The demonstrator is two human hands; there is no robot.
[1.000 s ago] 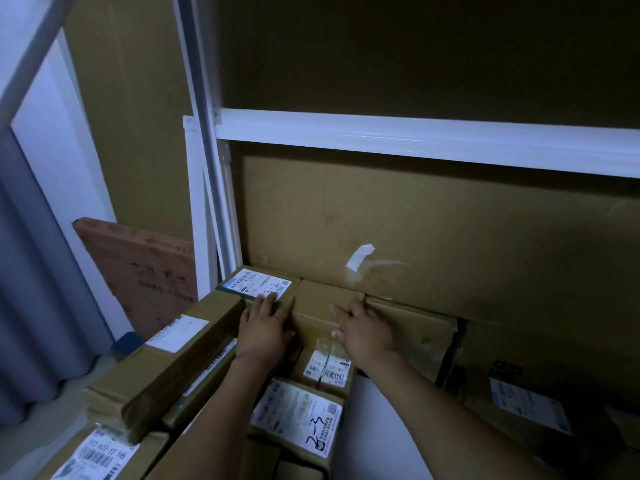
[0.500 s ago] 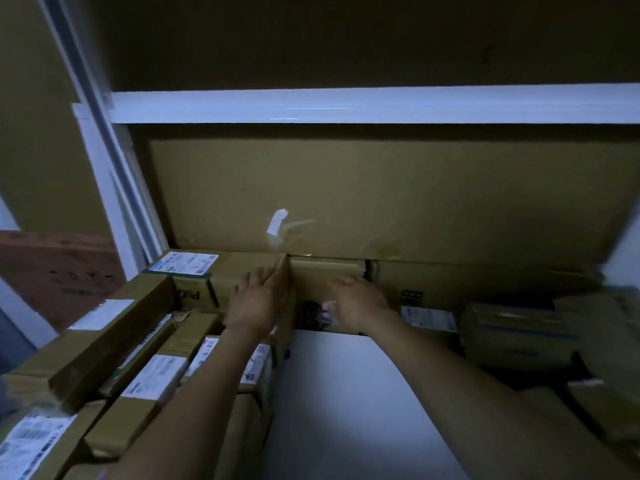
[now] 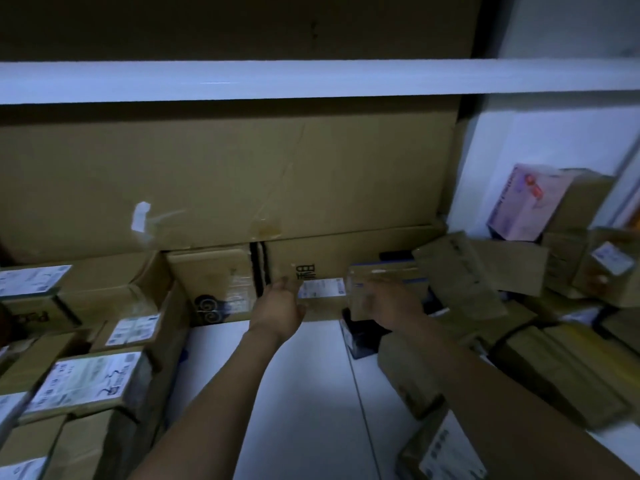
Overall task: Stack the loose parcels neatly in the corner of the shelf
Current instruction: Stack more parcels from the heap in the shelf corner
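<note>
Brown cardboard parcels with white labels sit stacked at the left of the shelf [image 3: 93,382]. Loose parcels lie in a jumbled pile at the right [image 3: 540,344]. My left hand [image 3: 281,308] hovers open over the white shelf floor [image 3: 304,403], its fingers near a long box at the back [image 3: 332,268]. My right hand [image 3: 393,306] grips a small brown parcel with a blue stripe [image 3: 381,277] at the left edge of the loose pile. The parcel is blurred by motion.
A big flat cardboard sheet [image 3: 225,174] lines the back. A white shelf beam [image 3: 311,81] crosses overhead. A pink printed box [image 3: 526,202] leans on the white wall at the right. A black item [image 3: 363,336] lies under the gripped parcel.
My view has swung right, away from the left corner. Both hands left the boxes at the back left; the right hand has moved to the loose pile and closed on a small parcel.
</note>
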